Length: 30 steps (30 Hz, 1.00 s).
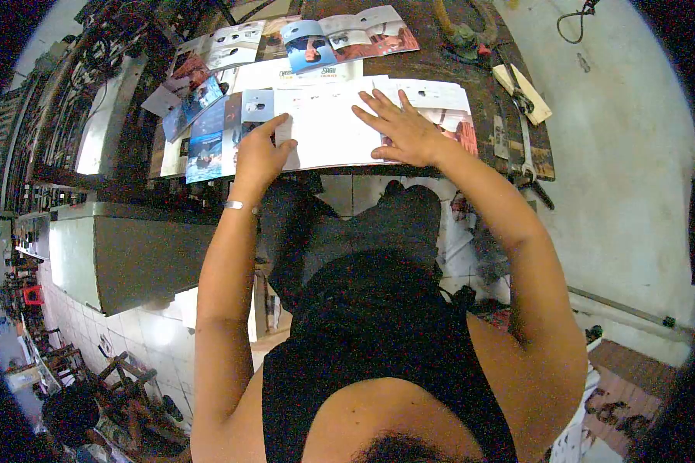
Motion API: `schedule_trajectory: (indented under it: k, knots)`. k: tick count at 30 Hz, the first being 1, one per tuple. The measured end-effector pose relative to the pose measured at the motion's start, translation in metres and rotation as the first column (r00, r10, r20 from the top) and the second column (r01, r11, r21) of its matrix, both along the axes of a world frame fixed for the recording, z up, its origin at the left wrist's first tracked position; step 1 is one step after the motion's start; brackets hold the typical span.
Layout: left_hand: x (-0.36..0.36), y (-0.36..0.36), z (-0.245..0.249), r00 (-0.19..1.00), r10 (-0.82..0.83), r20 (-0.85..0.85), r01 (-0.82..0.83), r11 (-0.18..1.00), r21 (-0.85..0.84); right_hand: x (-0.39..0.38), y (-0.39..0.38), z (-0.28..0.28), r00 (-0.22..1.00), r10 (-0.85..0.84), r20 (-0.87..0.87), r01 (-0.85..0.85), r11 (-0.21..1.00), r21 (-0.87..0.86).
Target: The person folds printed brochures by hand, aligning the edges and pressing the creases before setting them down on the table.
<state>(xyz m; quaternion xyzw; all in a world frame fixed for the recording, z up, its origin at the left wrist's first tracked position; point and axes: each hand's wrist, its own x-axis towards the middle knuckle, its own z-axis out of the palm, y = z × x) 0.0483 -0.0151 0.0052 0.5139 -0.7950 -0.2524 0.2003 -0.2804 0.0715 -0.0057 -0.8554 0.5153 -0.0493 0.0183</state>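
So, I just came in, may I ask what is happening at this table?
A person has both bare hands on a wide printed sheet at the near edge of a dark table. The right hand lies flat on it, fingers spread. The left hand touches it farther left, index finger stretched out. More printed leaflets lie beyond, and a wrench lies at the right side.

Both hands (400, 133) palm-down, right fingers spread.
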Motion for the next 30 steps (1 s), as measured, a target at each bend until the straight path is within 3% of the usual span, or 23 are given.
schedule_trajectory:
  k: [17,20,23,30]
  knots:
    - [-0.002,0.002,0.008,0.999,-0.002,0.034,0.002,1.000,-0.002,0.000,0.000,-0.003,1.000,-0.007,-0.010,0.007,1.000,0.005]
    - [-0.005,0.004,0.017,0.994,0.027,0.102,-0.032,0.998,0.053,0.001,0.001,-0.001,0.999,-0.010,-0.036,0.010,1.000,0.002]
    - [0.001,-0.001,-0.001,1.000,-0.004,-0.015,0.004,1.000,-0.007,0.002,0.001,0.003,0.998,-0.017,-0.058,0.018,1.000,0.015]
    - [0.001,-0.002,-0.003,1.000,-0.013,-0.013,0.012,0.997,-0.072,0.005,0.003,0.006,0.996,-0.044,-0.082,0.046,0.999,0.022]
